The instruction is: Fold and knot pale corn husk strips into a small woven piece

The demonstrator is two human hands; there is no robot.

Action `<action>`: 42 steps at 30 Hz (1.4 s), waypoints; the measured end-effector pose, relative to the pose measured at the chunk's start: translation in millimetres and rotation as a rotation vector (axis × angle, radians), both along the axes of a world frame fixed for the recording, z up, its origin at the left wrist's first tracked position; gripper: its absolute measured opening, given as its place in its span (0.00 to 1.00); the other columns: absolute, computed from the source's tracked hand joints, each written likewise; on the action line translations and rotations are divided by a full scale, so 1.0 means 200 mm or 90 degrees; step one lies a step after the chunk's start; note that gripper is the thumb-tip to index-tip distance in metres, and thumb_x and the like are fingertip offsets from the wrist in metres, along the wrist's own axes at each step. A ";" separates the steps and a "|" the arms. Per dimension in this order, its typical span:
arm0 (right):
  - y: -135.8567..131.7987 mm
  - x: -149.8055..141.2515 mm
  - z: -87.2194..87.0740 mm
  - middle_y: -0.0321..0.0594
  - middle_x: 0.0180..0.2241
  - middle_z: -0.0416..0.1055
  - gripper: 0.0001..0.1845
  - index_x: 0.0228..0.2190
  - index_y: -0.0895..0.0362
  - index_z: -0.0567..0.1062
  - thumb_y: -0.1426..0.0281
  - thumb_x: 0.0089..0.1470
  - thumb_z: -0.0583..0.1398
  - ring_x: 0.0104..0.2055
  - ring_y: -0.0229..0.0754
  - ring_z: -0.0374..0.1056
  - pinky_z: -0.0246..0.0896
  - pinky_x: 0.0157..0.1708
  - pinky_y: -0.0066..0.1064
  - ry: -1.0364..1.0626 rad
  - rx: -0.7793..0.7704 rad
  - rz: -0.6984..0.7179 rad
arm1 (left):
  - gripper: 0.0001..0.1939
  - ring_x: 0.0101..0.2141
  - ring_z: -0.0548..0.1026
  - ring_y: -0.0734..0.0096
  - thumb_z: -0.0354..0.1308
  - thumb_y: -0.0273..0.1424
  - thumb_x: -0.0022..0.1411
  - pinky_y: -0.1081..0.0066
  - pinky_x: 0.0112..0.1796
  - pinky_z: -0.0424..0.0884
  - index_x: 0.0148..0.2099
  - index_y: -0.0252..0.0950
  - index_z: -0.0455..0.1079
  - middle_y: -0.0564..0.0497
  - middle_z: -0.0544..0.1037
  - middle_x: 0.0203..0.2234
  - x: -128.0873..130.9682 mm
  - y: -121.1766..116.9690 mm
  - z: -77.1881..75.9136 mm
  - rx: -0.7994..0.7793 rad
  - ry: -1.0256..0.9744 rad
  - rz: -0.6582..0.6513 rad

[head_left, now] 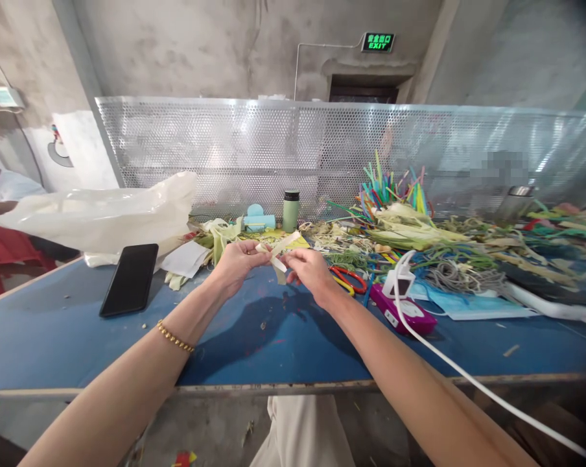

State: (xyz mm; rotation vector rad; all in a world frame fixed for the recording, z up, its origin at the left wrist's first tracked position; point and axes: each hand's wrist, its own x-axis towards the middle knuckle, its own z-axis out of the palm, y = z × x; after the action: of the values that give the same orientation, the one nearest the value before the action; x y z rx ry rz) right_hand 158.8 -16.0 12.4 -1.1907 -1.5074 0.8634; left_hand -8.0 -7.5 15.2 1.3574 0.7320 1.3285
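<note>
Pale corn husk strips (277, 257) are pinched between my two hands above the blue table (254, 350). My left hand (242, 263) grips them from the left, thumb and fingers pressed together. From the right, my right hand (312, 272) closes on the other side of the same strips; its fingertips are partly hidden. One strip end sticks up to the right and another hangs down between the hands. Just right of my right hand lie scissors (354, 280) with red and yellow handles.
A black phone (130, 280) and white paper (185, 259) lie left, by a large plastic bag (103, 214). Behind stands a green bottle (291, 211). Right are husks (404, 224), colourful stems (395, 191) and a purple power strip (410, 312) with a white cable (461, 368). A person (11, 185) sits far left.
</note>
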 end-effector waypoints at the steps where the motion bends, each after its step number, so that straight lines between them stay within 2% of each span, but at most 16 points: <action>1: -0.01 0.00 0.00 0.39 0.27 0.74 0.06 0.29 0.59 0.75 0.72 0.51 0.58 0.18 0.36 0.66 0.56 0.16 0.27 0.025 -0.048 0.047 | 0.17 0.28 0.76 0.71 0.73 0.31 0.40 0.69 0.37 0.70 0.34 0.29 0.76 0.49 0.79 0.26 -0.01 0.00 0.00 0.002 0.001 -0.003; 4: -0.02 -0.01 -0.01 0.40 0.28 0.75 0.07 0.32 0.60 0.76 0.73 0.48 0.60 0.19 0.37 0.68 0.61 0.15 0.27 0.083 -0.102 0.160 | 0.17 0.27 0.75 0.71 0.73 0.31 0.41 0.68 0.36 0.71 0.33 0.29 0.75 0.50 0.79 0.25 -0.02 0.01 0.01 0.017 0.013 0.000; 6: -0.02 -0.02 -0.02 0.39 0.26 0.74 0.05 0.31 0.60 0.75 0.74 0.47 0.61 0.21 0.36 0.68 0.65 0.17 0.27 0.088 -0.079 0.172 | 0.17 0.27 0.75 0.72 0.72 0.31 0.41 0.69 0.36 0.71 0.34 0.30 0.75 0.50 0.79 0.25 -0.02 0.01 0.01 0.015 0.027 0.002; 9: 0.01 -0.01 -0.03 0.36 0.21 0.71 0.03 0.29 0.60 0.75 0.74 0.48 0.61 0.20 0.36 0.66 0.64 0.18 0.26 0.034 -0.010 0.118 | 0.17 0.27 0.75 0.72 0.72 0.31 0.42 0.71 0.33 0.70 0.35 0.30 0.75 0.50 0.79 0.25 -0.03 0.01 0.00 -0.004 0.053 0.008; 12: 0.03 0.01 -0.03 0.36 0.21 0.71 0.04 0.28 0.60 0.76 0.74 0.49 0.60 0.20 0.35 0.65 0.62 0.20 0.26 -0.096 0.118 0.030 | 0.16 0.26 0.74 0.73 0.71 0.31 0.42 0.72 0.30 0.68 0.35 0.31 0.75 0.51 0.78 0.24 -0.03 0.01 0.00 -0.015 0.082 0.009; 15: 0.03 0.02 -0.02 0.36 0.22 0.72 0.04 0.28 0.59 0.77 0.73 0.50 0.60 0.22 0.35 0.66 0.60 0.24 0.26 -0.189 0.218 -0.018 | 0.15 0.26 0.73 0.73 0.71 0.31 0.42 0.72 0.30 0.69 0.34 0.32 0.75 0.52 0.78 0.24 -0.03 0.01 0.00 -0.014 0.102 0.001; 19: 0.01 0.02 -0.02 0.33 0.21 0.70 0.11 0.36 0.59 0.77 0.68 0.48 0.64 0.23 0.35 0.64 0.58 0.26 0.26 -0.252 0.292 -0.012 | 0.15 0.25 0.73 0.73 0.71 0.31 0.40 0.72 0.30 0.67 0.32 0.31 0.75 0.52 0.77 0.23 -0.03 0.01 0.00 -0.003 0.121 0.006; 21: 0.01 0.01 -0.03 0.31 0.20 0.69 0.14 0.38 0.59 0.76 0.68 0.48 0.65 0.22 0.35 0.63 0.57 0.26 0.26 -0.269 0.320 0.004 | 0.14 0.25 0.72 0.74 0.71 0.30 0.39 0.72 0.31 0.67 0.31 0.31 0.75 0.52 0.76 0.22 -0.02 0.01 0.00 -0.002 0.125 0.010; 24: 0.00 0.01 -0.04 0.31 0.19 0.68 0.07 0.34 0.57 0.75 0.69 0.51 0.63 0.21 0.34 0.63 0.56 0.25 0.26 -0.270 0.351 0.003 | 0.13 0.24 0.71 0.75 0.69 0.29 0.40 0.72 0.31 0.67 0.32 0.30 0.76 0.53 0.76 0.21 -0.02 0.01 0.00 0.004 0.129 0.006; 25: 0.00 0.01 -0.04 0.32 0.18 0.68 0.05 0.31 0.57 0.75 0.68 0.53 0.61 0.20 0.34 0.63 0.56 0.25 0.25 -0.258 0.345 -0.003 | 0.12 0.24 0.71 0.75 0.69 0.29 0.41 0.72 0.30 0.66 0.32 0.30 0.76 0.53 0.76 0.21 -0.02 0.01 0.00 0.009 0.131 0.006; 28: 0.01 0.00 -0.04 0.34 0.15 0.67 0.14 0.24 0.56 0.71 0.64 0.59 0.56 0.15 0.34 0.63 0.56 0.19 0.25 -0.178 0.233 0.006 | 0.11 0.23 0.69 0.76 0.67 0.27 0.42 0.73 0.29 0.64 0.33 0.31 0.75 0.54 0.74 0.19 -0.01 0.01 0.00 0.018 0.137 0.016; 31: 0.03 -0.01 -0.06 0.35 0.14 0.68 0.15 0.23 0.57 0.70 0.63 0.57 0.57 0.12 0.35 0.62 0.55 0.11 0.24 -0.072 0.079 0.015 | 0.13 0.23 0.70 0.76 0.67 0.26 0.43 0.73 0.29 0.64 0.35 0.31 0.75 0.55 0.75 0.20 -0.01 0.00 0.00 0.013 0.128 0.025; 33: 0.04 -0.01 -0.07 0.37 0.15 0.70 0.14 0.22 0.57 0.71 0.63 0.55 0.59 0.12 0.36 0.63 0.56 0.09 0.24 -0.026 0.023 0.011 | 0.15 0.24 0.70 0.77 0.67 0.26 0.43 0.72 0.30 0.65 0.37 0.31 0.75 0.54 0.75 0.21 0.00 0.00 0.01 0.012 0.110 0.019; 39: 0.04 -0.03 -0.07 0.37 0.15 0.70 0.13 0.22 0.59 0.71 0.65 0.53 0.60 0.12 0.35 0.63 0.58 0.08 0.23 0.021 -0.013 0.016 | 0.13 0.22 0.69 0.77 0.67 0.27 0.42 0.73 0.30 0.66 0.34 0.30 0.74 0.56 0.74 0.19 0.02 -0.02 0.02 0.033 0.089 0.048; 42: 0.01 -0.04 -0.06 0.35 0.16 0.69 0.13 0.23 0.59 0.71 0.64 0.54 0.61 0.13 0.34 0.63 0.58 0.09 0.23 0.045 -0.030 0.057 | 0.11 0.22 0.69 0.77 0.66 0.27 0.43 0.73 0.29 0.66 0.33 0.31 0.74 0.57 0.72 0.18 0.01 -0.01 0.01 0.056 0.113 0.077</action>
State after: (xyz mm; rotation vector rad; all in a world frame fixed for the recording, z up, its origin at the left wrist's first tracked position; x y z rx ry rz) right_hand 151.7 -13.7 1.4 -1.1219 -1.4990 0.9948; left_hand -5.5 -9.5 17.2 1.5359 0.8966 1.3587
